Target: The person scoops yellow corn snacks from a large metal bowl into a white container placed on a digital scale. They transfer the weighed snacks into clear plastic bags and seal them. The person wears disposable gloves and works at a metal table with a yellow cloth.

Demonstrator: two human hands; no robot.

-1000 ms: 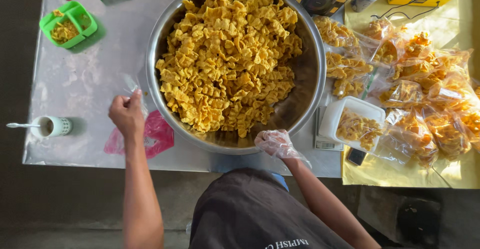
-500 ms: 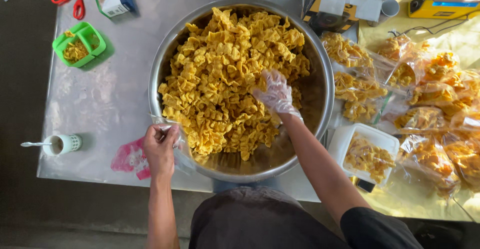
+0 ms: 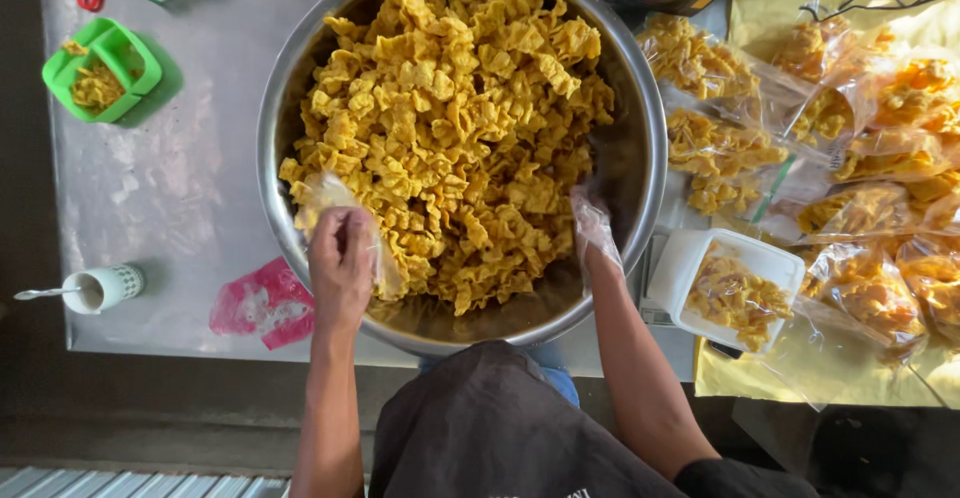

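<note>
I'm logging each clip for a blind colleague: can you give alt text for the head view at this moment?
Seen from above, a person's left hand holds a clear plastic bag inside a large steel bowl heaped with yellow fried snacks, while the gloved right hand reaches into the pile. Filled bags lie to the right on the table.

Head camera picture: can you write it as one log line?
left hand: holds clear plastic bag | right hand: gloved, in yellow crinkly chips | big round steel bowl: on table
</note>
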